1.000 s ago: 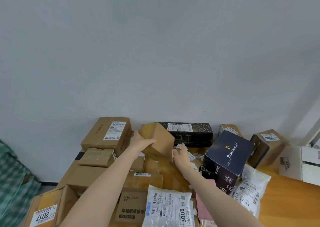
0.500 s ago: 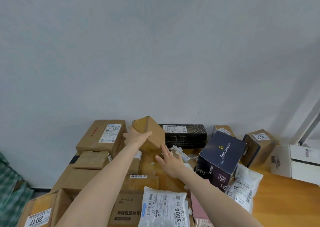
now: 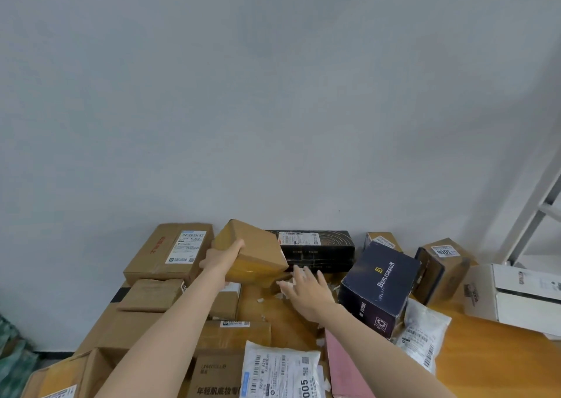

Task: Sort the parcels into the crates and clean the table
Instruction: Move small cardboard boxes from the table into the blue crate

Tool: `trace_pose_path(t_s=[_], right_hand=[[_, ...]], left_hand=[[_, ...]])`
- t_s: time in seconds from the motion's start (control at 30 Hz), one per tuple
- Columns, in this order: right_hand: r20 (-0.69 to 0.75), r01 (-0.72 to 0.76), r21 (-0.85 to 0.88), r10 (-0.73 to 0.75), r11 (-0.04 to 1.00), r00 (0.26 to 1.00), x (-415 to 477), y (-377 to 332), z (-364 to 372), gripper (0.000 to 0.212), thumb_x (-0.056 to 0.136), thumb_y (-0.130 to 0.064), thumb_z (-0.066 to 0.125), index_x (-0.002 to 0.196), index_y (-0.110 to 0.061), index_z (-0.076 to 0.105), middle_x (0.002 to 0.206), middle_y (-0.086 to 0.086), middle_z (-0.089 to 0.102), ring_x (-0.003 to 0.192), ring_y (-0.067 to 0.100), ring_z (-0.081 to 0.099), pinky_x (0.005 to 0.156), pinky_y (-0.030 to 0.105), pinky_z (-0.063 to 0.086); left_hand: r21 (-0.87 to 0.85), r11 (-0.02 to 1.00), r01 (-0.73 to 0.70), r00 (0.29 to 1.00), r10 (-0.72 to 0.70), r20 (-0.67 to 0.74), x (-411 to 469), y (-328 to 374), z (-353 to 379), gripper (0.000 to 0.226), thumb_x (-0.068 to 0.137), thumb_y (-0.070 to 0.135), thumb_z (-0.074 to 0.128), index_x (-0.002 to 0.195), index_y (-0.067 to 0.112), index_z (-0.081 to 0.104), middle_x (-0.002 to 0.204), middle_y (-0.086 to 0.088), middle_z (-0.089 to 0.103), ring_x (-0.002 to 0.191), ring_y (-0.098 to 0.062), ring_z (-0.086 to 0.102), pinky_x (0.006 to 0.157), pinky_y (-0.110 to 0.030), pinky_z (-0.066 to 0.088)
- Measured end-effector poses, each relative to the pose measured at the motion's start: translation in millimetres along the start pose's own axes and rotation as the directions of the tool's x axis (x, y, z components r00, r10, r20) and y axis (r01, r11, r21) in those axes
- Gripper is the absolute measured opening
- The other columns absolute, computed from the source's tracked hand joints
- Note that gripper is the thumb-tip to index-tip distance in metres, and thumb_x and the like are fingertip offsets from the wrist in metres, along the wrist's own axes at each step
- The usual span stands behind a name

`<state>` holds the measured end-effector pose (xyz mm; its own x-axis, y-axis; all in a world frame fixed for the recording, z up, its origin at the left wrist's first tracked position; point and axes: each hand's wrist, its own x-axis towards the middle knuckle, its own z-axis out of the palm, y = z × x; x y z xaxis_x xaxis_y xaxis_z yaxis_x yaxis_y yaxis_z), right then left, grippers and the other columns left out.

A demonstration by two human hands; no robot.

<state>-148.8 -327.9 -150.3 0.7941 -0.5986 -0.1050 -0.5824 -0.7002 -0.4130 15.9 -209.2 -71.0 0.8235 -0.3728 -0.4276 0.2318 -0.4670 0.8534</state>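
Observation:
My left hand (image 3: 223,261) grips a plain brown cardboard box (image 3: 253,253) by its left side and holds it tilted above the pile of parcels. Just right of and below that box, my right hand (image 3: 306,290) is spread flat, fingers apart, over white paper scraps (image 3: 285,285) on the wooden table (image 3: 485,364). A dark blue box (image 3: 381,285) printed BENLYDESIGN stands to the right of that hand. A long black box (image 3: 317,246) lies behind, against the wall.
Brown labelled cartons (image 3: 170,252) are stacked at the left. White mailer bags (image 3: 279,373) lie near me, and another mailer bag (image 3: 425,337) lies by the blue box. A small brown carton (image 3: 443,264) and a white box (image 3: 522,291) sit at right. A metal frame (image 3: 534,215) stands far right.
My left hand has tilted and shifted the brown box slightly. My right hand let go of the scraps near the box, drew back, and now lies spread over them.

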Motion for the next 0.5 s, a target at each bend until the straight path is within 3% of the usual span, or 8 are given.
trace_pose_path(t_s=[0.03, 0.1, 0.2, 0.3, 0.33, 0.37, 0.43, 0.5], right_hand=[[-0.055, -0.058, 0.042, 0.06, 0.997, 0.997, 3.8, 1.8, -2.7, 0.105, 0.071, -0.079, -0.019, 0.153, -0.02, 0.008, 0.16, 0.004, 0.008, 0.147, 0.022, 0.003, 0.119, 0.042, 0.002], [-0.17, -0.083, 0.198, 0.117, 0.977, 0.979, 5.9, -9.9, -11.3, 0.074, 0.093, -0.064, 0.007, 0.153, -0.02, 0.003, 0.161, 0.001, 0.001, 0.148, 0.019, 0.0, 0.12, 0.039, 0.004], [-0.174, 0.006, 0.348, 0.058, 0.938, 0.983, 10.9, -34.4, -19.4, 0.066, 0.097, -0.057, 0.017, 0.152, -0.026, -0.003, 0.16, -0.004, -0.004, 0.147, 0.014, -0.003, 0.12, 0.042, 0.003], [0.043, -0.334, 0.504, 0.364, 0.796, 0.931, 24.6, -41.9, -21.7, 0.078, 0.093, -0.066, 0.016, 0.152, -0.02, -0.007, 0.16, 0.007, -0.002, 0.146, 0.029, 0.009, 0.117, 0.051, 0.008], [0.066, -0.418, 0.51, 0.45, 0.752, 0.89, 25.4, -40.2, -23.3, 0.08, 0.093, -0.066, 0.017, 0.152, -0.017, -0.005, 0.16, 0.011, 0.0, 0.145, 0.032, 0.01, 0.117, 0.052, 0.008], [0.007, -0.433, 0.455, 0.483, 0.778, 0.876, 23.2, -39.1, -26.5, 0.078, 0.094, -0.063, 0.018, 0.152, -0.015, -0.003, 0.16, 0.012, -0.001, 0.146, 0.032, 0.007, 0.117, 0.052, 0.007], [-0.287, -0.244, 0.277, 0.322, 0.929, 0.902, 17.3, -35.7, -29.8, 0.066, 0.1, -0.051, 0.021, 0.153, -0.018, 0.0, 0.16, 0.007, -0.006, 0.147, 0.025, -0.001, 0.117, 0.048, 0.005], [-0.381, 0.048, 0.206, 0.035, 0.977, 0.924, 14.0, -35.9, -33.0, 0.06, 0.102, -0.042, 0.025, 0.153, -0.022, 0.002, 0.16, 0.0, -0.005, 0.148, 0.018, -0.002, 0.119, 0.04, 0.007]], left_hand=[[0.03, 0.999, -0.025, 1.0, 0.025, -0.011, 5.9, -2.8, -1.5, 0.107, 0.038, 0.057, 0.066, 0.133, 0.016, 0.04, 0.128, -0.011, 0.045, 0.108, -0.03, 0.051, 0.071, -0.041, 0.052], [0.151, 0.982, -0.116, 0.993, 0.115, 0.02, -4.5, 1.7, -4.5, 0.102, 0.043, 0.054, 0.067, 0.134, 0.019, 0.038, 0.131, -0.009, 0.041, 0.114, -0.029, 0.047, 0.088, -0.043, 0.048], [0.16, 0.949, -0.27, 0.955, 0.243, 0.17, -15.2, 2.8, 0.9, 0.06, 0.069, 0.034, 0.071, 0.119, 0.02, 0.041, 0.126, -0.003, 0.046, 0.111, -0.021, 0.05, 0.091, -0.035, 0.045], [0.089, 0.958, -0.274, 0.93, 0.24, 0.279, -16.6, 1.2, 2.6, 0.071, 0.062, 0.039, 0.073, 0.125, 0.022, 0.045, 0.123, -0.003, 0.053, 0.108, -0.019, 0.056, 0.094, -0.039, 0.049], [0.075, 0.958, -0.276, 0.926, 0.244, 0.289, -15.0, -0.8, 1.5, 0.07, 0.063, 0.039, 0.073, 0.126, 0.022, 0.045, 0.124, -0.003, 0.053, 0.109, -0.019, 0.055, 0.095, -0.039, 0.049], [0.084, 0.957, -0.276, 0.927, 0.242, 0.285, -15.6, -1.8, -1.1, 0.066, 0.066, 0.038, 0.072, 0.125, 0.023, 0.046, 0.123, -0.003, 0.052, 0.109, -0.018, 0.054, 0.096, -0.04, 0.048], [0.163, 0.94, -0.3, 0.934, 0.254, 0.252, -12.6, -4.2, -4.2, 0.068, 0.067, 0.038, 0.071, 0.126, 0.021, 0.044, 0.127, -0.005, 0.045, 0.112, -0.019, 0.049, 0.098, -0.041, 0.045], [0.231, 0.918, -0.323, 0.935, 0.271, 0.228, -9.7, -3.4, -6.0, 0.079, 0.067, 0.039, 0.071, 0.135, 0.021, 0.036, 0.136, -0.006, 0.035, 0.121, -0.023, 0.041, 0.101, -0.04, 0.04]])
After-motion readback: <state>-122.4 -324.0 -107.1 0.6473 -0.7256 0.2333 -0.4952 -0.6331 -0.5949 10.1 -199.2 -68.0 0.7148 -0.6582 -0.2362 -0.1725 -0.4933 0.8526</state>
